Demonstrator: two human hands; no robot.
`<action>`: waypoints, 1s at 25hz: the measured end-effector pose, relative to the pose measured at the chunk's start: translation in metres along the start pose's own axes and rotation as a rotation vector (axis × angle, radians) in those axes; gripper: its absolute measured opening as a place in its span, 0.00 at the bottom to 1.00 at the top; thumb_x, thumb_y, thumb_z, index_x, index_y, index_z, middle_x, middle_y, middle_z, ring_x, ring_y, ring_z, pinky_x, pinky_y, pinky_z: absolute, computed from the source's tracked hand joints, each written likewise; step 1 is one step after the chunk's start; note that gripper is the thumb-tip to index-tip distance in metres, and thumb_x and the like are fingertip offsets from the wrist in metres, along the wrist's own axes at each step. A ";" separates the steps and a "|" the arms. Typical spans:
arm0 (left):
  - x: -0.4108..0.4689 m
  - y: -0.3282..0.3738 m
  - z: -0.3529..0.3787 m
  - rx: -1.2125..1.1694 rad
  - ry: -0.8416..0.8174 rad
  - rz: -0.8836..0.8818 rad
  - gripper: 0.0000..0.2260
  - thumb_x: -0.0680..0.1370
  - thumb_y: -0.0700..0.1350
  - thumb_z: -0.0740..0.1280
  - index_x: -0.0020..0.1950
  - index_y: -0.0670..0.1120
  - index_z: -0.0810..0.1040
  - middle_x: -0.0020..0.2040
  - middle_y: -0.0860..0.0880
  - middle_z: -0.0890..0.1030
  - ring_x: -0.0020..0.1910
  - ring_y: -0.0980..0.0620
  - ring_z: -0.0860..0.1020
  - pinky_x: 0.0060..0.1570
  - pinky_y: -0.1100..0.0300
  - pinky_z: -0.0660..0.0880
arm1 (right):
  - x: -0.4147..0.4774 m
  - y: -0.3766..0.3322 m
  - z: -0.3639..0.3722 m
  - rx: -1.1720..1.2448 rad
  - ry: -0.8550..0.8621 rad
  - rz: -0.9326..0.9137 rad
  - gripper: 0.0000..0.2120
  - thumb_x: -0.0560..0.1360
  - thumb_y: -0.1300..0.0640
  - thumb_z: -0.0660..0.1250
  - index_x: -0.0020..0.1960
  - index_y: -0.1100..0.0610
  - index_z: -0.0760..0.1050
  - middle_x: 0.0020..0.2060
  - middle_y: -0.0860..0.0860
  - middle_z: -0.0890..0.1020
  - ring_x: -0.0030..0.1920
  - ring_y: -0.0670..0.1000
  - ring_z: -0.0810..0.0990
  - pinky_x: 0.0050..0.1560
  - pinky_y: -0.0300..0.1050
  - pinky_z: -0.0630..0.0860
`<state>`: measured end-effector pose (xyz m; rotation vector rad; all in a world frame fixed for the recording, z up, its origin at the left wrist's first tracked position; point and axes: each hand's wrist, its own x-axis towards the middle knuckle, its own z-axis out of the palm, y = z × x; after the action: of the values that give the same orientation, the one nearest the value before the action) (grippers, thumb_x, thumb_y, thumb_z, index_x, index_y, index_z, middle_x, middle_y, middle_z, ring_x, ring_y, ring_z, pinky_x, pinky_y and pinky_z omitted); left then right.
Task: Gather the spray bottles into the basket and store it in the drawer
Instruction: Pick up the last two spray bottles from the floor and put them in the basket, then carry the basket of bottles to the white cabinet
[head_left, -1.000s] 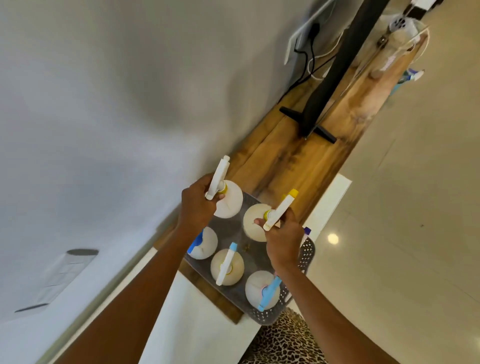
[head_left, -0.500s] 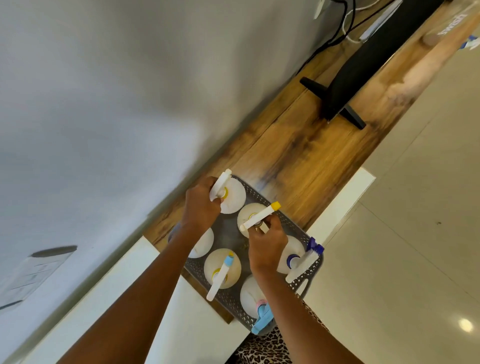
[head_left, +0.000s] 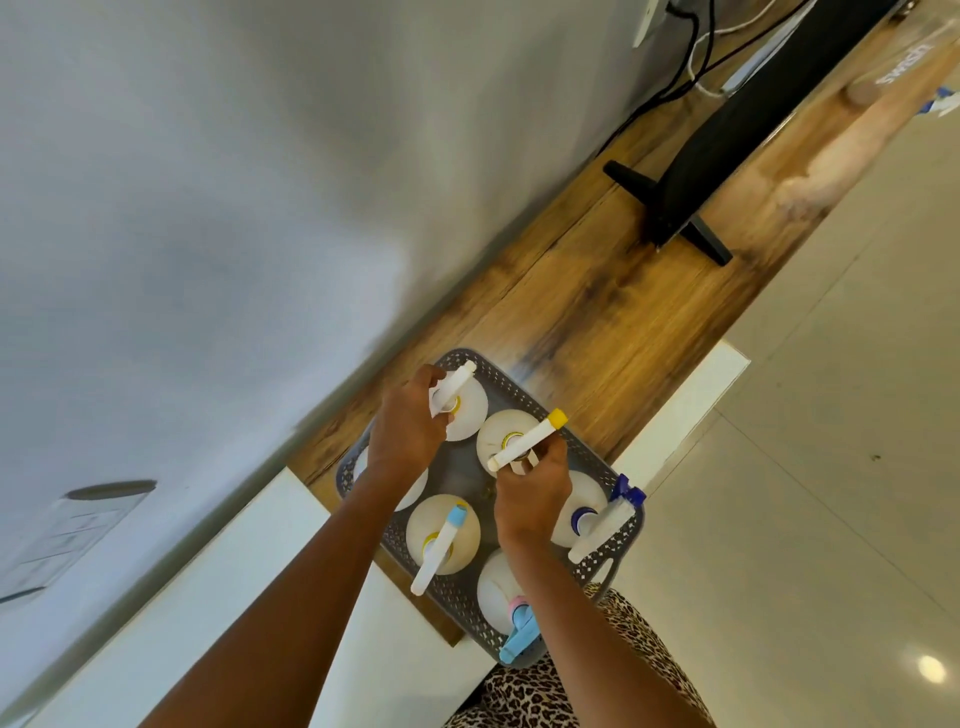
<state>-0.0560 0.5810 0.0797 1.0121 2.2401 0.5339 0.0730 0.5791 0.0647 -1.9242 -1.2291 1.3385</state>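
A grey perforated basket (head_left: 615, 564) stands on the wooden top, holding several white spray bottles seen from above. My left hand (head_left: 408, 434) grips the neck of the far bottle with the plain white trigger (head_left: 470, 410). My right hand (head_left: 532, 486) grips the neck of the bottle with the yellow-tipped trigger (head_left: 506, 436). Both bottles stand inside the basket. Nearer me are a bottle with a light-blue tip (head_left: 441, 535), one with a dark-blue nozzle (head_left: 584, 512) and one with a blue and pink trigger (head_left: 501, 597). Another bottle is mostly hidden under my left wrist.
The wooden top (head_left: 587, 312) runs along a grey wall (head_left: 208, 182). A black monitor on a stand (head_left: 696, 171) with cables stands further along. White cabinet fronts (head_left: 680, 415) edge the top, with tiled floor (head_left: 831, 467) to the right.
Both hands have lowered the two held bottles into the basket. The view has shifted, so more of the basket and the wooden top shows.
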 end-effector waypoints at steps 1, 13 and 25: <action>-0.003 -0.001 -0.001 -0.002 -0.006 0.011 0.22 0.71 0.42 0.71 0.63 0.44 0.71 0.60 0.41 0.78 0.56 0.41 0.76 0.55 0.46 0.75 | -0.002 -0.001 -0.001 -0.002 -0.002 0.007 0.26 0.67 0.70 0.73 0.63 0.65 0.69 0.59 0.63 0.78 0.60 0.60 0.77 0.58 0.49 0.76; -0.030 -0.033 -0.041 -0.230 0.192 -0.147 0.22 0.80 0.54 0.50 0.52 0.38 0.74 0.49 0.38 0.79 0.51 0.39 0.76 0.48 0.54 0.68 | -0.054 0.000 -0.080 0.082 0.278 -0.442 0.19 0.72 0.68 0.68 0.62 0.61 0.70 0.58 0.53 0.76 0.58 0.49 0.75 0.56 0.23 0.69; 0.026 -0.072 -0.033 -0.325 -0.232 -0.415 0.13 0.79 0.47 0.59 0.53 0.38 0.75 0.53 0.40 0.76 0.50 0.46 0.74 0.56 0.58 0.69 | -0.034 0.133 -0.093 0.216 0.157 0.394 0.28 0.77 0.50 0.64 0.72 0.55 0.57 0.72 0.56 0.65 0.69 0.55 0.66 0.58 0.42 0.63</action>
<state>-0.1296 0.5530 0.0523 0.4055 1.9949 0.5389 0.2059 0.4954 0.0133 -2.1336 -0.6213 1.4079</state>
